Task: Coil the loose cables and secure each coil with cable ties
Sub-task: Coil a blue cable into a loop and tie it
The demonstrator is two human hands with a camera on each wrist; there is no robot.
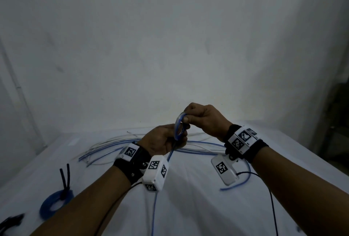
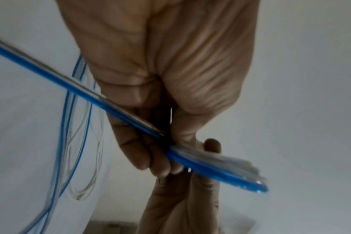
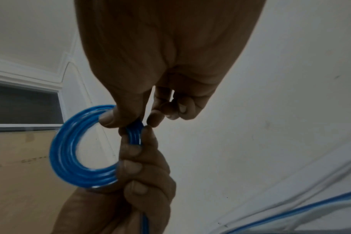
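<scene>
Plainly mid-winding, the small round coil of glossy blue plastic cable [image 3: 70, 152] was held up over the white table [image 1: 188, 207], clamped in the left hand [image 1: 162, 141] and pinched at its rim by the right hand [image 1: 205, 120]. Its tail [image 1: 154, 213] hung unwound; next came 1 more loop, then a tie.

No readable words, brand names or numbers show in any view. The only markings are black-and-white square fiducial codes on the white wrist camera units [image 1: 155, 173] and on the wristband panels [image 1: 243, 138]; tiny print beside them is too small to read.
</scene>
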